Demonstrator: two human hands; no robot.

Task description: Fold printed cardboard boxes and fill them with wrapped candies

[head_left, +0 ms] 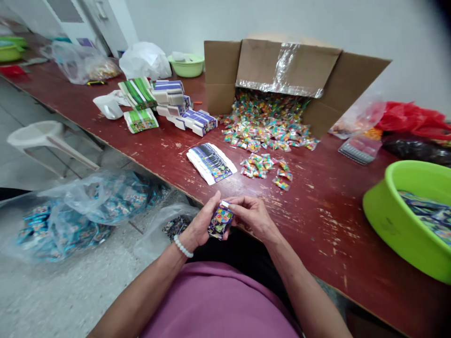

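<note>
My left hand is wrapped round a small printed carton, dark purple with colourful pictures, held just off the table's front edge. At the carton's top end, the fingers of my right hand pinch its white flap. Beyond my hands lies a fanned stack of flat printed cartons with the same dark design. To its right is a small group of wrapped candies, with a few more set apart beside it. A large heap of such candies spills from an open cardboard box.
Bundles of green cartons and purple cartons sit back left near a white mug. A green basin holding dark packets stands right. On the floor left are bags of blue packets and a white stool.
</note>
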